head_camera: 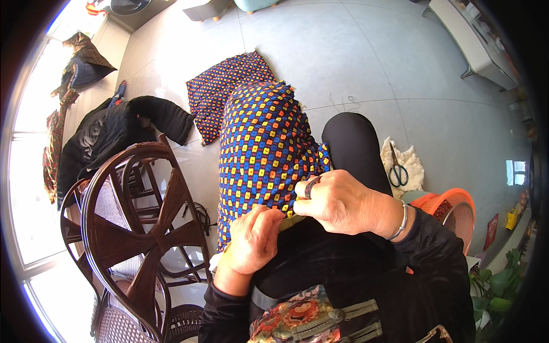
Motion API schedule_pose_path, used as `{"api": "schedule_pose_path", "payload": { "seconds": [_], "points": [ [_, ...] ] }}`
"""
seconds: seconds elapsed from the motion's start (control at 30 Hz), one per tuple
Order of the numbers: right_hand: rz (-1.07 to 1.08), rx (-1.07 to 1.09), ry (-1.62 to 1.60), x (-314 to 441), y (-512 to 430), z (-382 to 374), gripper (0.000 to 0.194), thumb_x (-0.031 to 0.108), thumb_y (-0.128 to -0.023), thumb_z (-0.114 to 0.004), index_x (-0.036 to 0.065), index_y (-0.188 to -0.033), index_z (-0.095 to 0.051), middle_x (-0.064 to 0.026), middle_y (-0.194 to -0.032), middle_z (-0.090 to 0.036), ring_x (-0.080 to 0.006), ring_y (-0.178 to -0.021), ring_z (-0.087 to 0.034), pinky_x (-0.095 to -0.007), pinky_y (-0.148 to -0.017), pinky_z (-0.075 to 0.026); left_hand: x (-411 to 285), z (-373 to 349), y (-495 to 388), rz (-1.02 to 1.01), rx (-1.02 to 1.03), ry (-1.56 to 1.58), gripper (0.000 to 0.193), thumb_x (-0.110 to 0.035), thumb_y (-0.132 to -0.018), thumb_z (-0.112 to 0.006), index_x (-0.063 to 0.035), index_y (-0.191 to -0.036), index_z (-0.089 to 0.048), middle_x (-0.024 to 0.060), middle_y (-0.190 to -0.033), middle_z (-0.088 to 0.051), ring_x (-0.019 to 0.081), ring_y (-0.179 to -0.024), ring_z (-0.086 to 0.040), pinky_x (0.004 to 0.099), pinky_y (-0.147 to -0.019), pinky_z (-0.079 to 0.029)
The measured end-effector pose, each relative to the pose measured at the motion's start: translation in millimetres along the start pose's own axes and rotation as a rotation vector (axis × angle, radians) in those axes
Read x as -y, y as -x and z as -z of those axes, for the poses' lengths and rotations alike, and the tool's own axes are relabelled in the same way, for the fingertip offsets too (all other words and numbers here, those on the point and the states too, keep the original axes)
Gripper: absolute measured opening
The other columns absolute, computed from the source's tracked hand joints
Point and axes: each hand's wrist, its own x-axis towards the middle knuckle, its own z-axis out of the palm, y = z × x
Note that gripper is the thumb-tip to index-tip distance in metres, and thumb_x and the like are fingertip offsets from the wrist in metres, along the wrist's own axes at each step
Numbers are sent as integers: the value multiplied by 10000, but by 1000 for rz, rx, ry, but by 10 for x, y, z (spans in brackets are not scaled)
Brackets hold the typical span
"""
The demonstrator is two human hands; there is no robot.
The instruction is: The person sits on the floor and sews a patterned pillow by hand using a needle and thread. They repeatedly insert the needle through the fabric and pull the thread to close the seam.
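A stuffed cushion-like piece of blue cloth point(261, 141), patterned in yellow and orange, lies across my lap. My left hand point(255, 240) pinches its near edge between thumb and fingers. Just to the right, my right hand point(339, 203) grips the same edge with its fingers curled. A dark ring-like band point(312, 187), perhaps a sewing thimble, circles one of its fingers. Any needle or thread between the hands is too small or hidden to tell. Beyond my lap, a second piece of similar patterned cloth point(227, 81) rests on the floor.
Dark scissors point(398, 169) lie on a cream cloth point(415, 165) to the right of my knee. Behind them is an orange basket point(465, 206). A brown rattan chair point(161, 242) stands close on my left, with a black padded garment point(116, 128) beyond it. Loose thread point(351, 103) lies on the tiles.
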Motion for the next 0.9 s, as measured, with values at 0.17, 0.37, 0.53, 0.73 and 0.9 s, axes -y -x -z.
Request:
{"api": "schedule_pose_path", "payload": {
  "seconds": [0.17, 0.37, 0.53, 0.73, 0.9],
  "points": [
    [-86, -33, -5, 30, 42, 7, 107, 20, -830, -687, 80, -899, -631, -114, -846, -651, -325, -716, -700, -441, -608, -550, -11, -3, 6, -4, -9, 0, 206, 90, -830, -747, -22, -983, -666, 106, -810, -629, 294, -670, -658, 367, -577, -517],
    [-184, -150, -250, 38, -17, -90, 70, 104, -922, -721, 60, -950, -675, -113, -843, -695, -320, -723, -715, -416, -637, -566, -1, 13, 3, 0, -11, 14, 206, 88, -829, -746, -25, -983, -669, 105, -814, -632, 293, -673, -661, 363, -581, -517],
    [-217, -1, -298, -15, -105, -93, 100, 167, -942, -695, 75, -926, -731, -147, -826, -719, -354, -804, -717, -460, -722, -572, 3, 12, 8, -4, -18, 20, 209, 89, -822, -749, -22, -981, -672, 107, -810, -631, 293, -671, -659, 361, -577, -516],
    [-73, 92, -123, -59, -215, -34, 114, 162, -905, -705, 61, -861, -676, -128, -809, -705, -353, -790, -720, -463, -692, -571, 35, 0, 11, -15, -31, 39, 210, 87, -821, -753, -21, -984, -675, 108, -804, -629, 288, -660, -655, 357, -571, -516],
    [1, 95, -56, -34, -239, -80, 104, 125, -855, -719, 63, -829, -640, -118, -799, -699, -336, -758, -724, -458, -652, -571, 42, 17, 11, -18, -27, 46, 215, 86, -819, -757, -19, -990, -679, 109, -812, -637, 285, -662, -658, 356, -571, -517]
  ]
}}
